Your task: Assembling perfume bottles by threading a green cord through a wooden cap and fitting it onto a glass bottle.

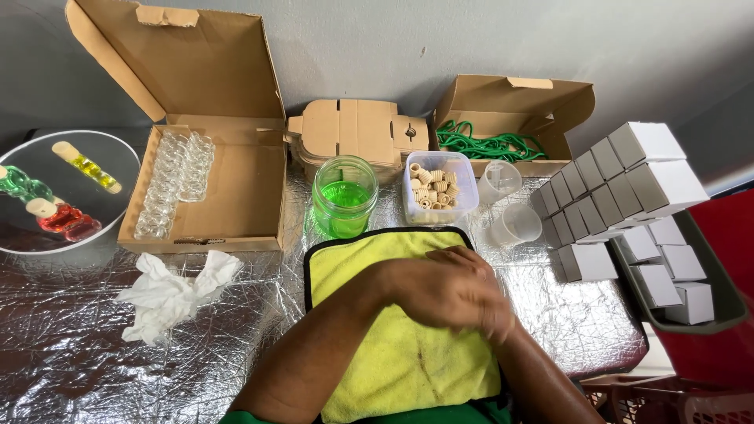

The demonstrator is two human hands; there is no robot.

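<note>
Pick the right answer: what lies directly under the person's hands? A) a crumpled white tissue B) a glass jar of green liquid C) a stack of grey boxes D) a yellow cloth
D: the hands rest together on the yellow cloth, spread on the foil-covered table.

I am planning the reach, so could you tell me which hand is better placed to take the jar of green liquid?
Probably the left hand: it lies uppermost where the two hands meet over the yellow cloth, and the jar of green liquid stands beyond the cloth's left corner.
</note>
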